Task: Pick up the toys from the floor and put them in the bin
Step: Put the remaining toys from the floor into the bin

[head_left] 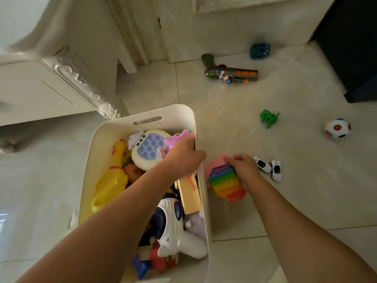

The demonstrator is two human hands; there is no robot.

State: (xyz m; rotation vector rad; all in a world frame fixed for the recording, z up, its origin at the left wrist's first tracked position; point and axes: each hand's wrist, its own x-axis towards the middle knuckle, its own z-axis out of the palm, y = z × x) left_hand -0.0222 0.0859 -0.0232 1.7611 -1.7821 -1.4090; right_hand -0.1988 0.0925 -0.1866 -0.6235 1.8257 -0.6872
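Bin wall [205,201] crowds rainbow pop toy [225,183]; toy cars [269,168] beside.

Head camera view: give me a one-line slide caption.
The left hand holds the bin at its rim; the right hand grips a rainbow pop toy beside it.

**Plastic, Rubber and Polished Tile**

The bin [142,117] in the middle of the frame was smooth, matt white plastic. The floor tiles [234,111] looked glossy and polished. The yellow chicken [110,186] inside seemed shiny rubber, the rainbow pop toy [226,184] right of centre matt silicone, the toy gun [230,72] at the top glossy plastic.
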